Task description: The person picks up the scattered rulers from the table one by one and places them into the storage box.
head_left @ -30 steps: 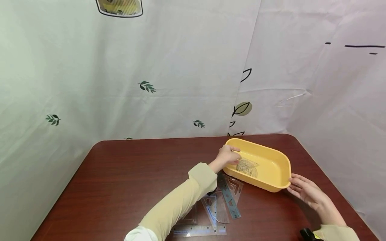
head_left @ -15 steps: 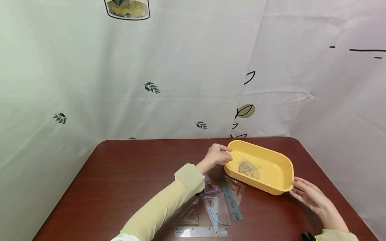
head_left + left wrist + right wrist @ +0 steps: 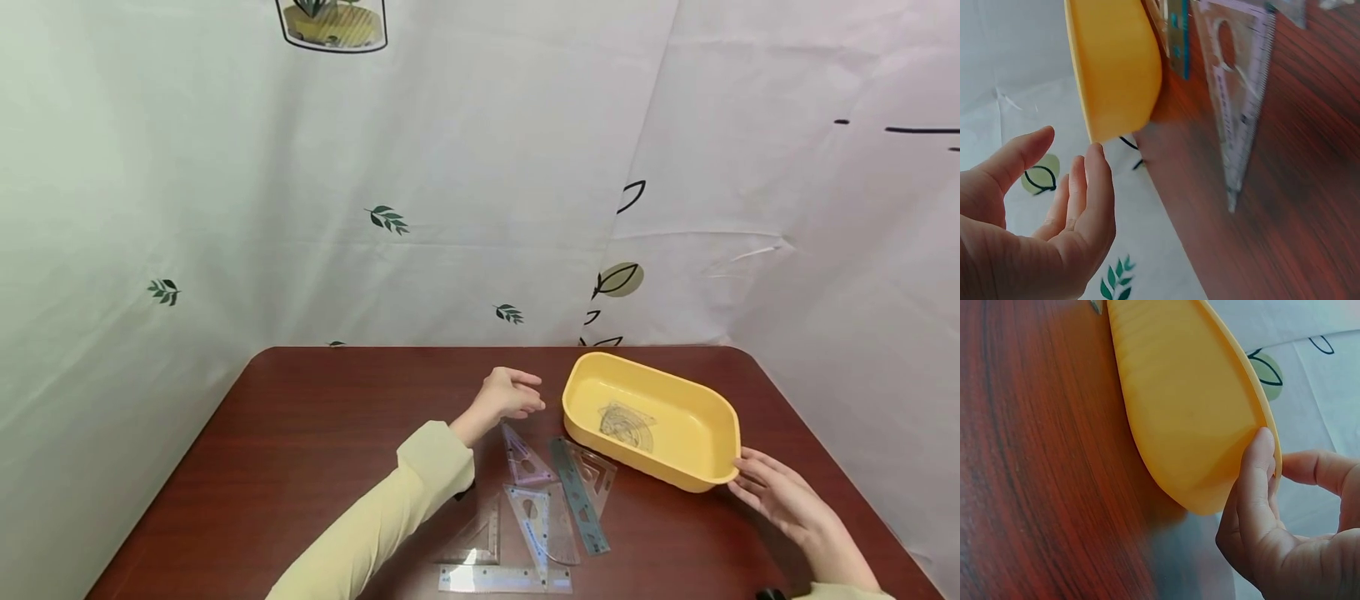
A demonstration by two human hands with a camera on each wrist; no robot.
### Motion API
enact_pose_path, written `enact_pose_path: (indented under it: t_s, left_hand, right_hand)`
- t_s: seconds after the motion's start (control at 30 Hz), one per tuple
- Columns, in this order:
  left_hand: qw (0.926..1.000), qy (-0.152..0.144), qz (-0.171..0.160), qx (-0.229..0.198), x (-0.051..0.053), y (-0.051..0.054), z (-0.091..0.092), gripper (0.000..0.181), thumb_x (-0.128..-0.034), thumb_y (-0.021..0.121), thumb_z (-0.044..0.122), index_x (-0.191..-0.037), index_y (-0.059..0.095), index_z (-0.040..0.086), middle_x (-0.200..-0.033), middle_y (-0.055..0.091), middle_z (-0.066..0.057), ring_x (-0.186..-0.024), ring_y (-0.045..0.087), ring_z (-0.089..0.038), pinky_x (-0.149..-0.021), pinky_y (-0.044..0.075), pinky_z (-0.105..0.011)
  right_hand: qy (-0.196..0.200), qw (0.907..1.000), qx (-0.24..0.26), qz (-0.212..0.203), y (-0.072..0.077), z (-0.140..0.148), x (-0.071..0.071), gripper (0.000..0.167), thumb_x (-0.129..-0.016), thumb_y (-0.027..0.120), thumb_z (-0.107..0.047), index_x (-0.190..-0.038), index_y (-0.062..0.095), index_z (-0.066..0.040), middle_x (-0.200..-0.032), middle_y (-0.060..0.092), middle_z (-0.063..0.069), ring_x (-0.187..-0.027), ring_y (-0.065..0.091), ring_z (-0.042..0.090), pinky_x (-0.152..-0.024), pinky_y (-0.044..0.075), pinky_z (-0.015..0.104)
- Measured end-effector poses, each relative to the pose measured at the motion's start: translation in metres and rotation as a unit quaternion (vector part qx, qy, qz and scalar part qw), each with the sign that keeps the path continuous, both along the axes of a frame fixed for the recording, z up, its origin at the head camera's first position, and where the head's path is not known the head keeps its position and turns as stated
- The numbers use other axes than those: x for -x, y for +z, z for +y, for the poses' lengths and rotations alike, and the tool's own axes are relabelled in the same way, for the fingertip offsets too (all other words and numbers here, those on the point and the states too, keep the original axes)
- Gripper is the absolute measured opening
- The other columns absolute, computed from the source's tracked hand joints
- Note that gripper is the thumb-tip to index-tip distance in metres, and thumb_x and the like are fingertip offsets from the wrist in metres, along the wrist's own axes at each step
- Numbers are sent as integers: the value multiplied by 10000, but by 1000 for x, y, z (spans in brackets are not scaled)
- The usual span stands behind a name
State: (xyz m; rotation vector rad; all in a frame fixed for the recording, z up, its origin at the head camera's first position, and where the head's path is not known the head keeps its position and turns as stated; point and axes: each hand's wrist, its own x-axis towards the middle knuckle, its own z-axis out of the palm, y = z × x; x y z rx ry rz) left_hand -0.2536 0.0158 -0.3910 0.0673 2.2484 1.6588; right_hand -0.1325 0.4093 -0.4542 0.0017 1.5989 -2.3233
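Observation:
A yellow plastic basin [image 3: 686, 425] sits at the right of the table, with clear drawing tools [image 3: 628, 427], one a protractor, lying in it. My right hand [image 3: 783, 504] holds its near right end, pinching the rim between thumb and fingers [image 3: 1259, 487] in the right wrist view. To the left of the basin my left hand [image 3: 506, 396] hovers, apart from it, thumb and fingers spread with nothing between them. Below that hand lies a purple-edged set square [image 3: 527, 461]. Beside it are a teal ruler [image 3: 579, 497] and a blue-marked set square [image 3: 534, 521].
A clear straight ruler [image 3: 495, 578] lies near the table's front edge, below another clear set square [image 3: 480, 537]. One more set square [image 3: 597, 475] is partly under the teal ruler. White patterned cloth [image 3: 450, 167] hangs behind the dark red table [image 3: 360, 400].
My left hand has come away from the basin's left end and moved left, uncovering the purple-edged set square. My right hand stays at the basin's rim. The head view has shifted slightly.

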Motion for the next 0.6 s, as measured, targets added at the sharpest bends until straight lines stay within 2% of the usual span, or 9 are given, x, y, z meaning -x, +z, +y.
enact_pose_path:
  t_s: [0.17, 0.33, 0.43, 0.6]
  left_hand:
    - [9999, 78, -78, 85, 1, -4, -11, 380, -759, 758, 4, -1130, 684, 40, -934, 744, -133, -915, 708, -328, -723, 591, -369]
    - [9998, 170, -102, 93, 1, -8, -18, 405, -740, 773, -1, -1134, 691, 41, -964, 740, -146, -739, 706, -193, -677, 592, -335]
    - [9997, 199, -126, 109, 1, -11, -24, 437, -731, 777, -3, -1156, 680, 26, -990, 734, -157, -675, 663, -108, -680, 592, -340]
    - [9994, 236, -235, 107, 0, -17, -32, 464, -734, 770, -17, -1183, 653, -12, -964, 737, -154, -635, 636, -81, -668, 592, -331]
  right_hand:
    - [-137, 9998, -116, 6, -2, 0, -1, 386, -1014, 357, -31, -987, 671, -254, -969, 674, -78, -887, 645, 54, -790, 555, 204]
    - [-497, 9977, -443, -101, -1, -1, -1, 351, -1007, 398, -44, -956, 665, -266, -945, 672, -86, -865, 648, 53, -769, 559, 203]
    - [-455, 9982, -390, -36, -3, -1, -1, 349, -1008, 396, -40, -963, 666, -256, -945, 673, -81, -867, 650, 58, -772, 559, 205]
    - [-351, 9992, -209, 42, -3, -2, -1, 374, -1011, 374, -27, -971, 674, -247, -949, 677, -78, -874, 654, 62, -780, 560, 208]
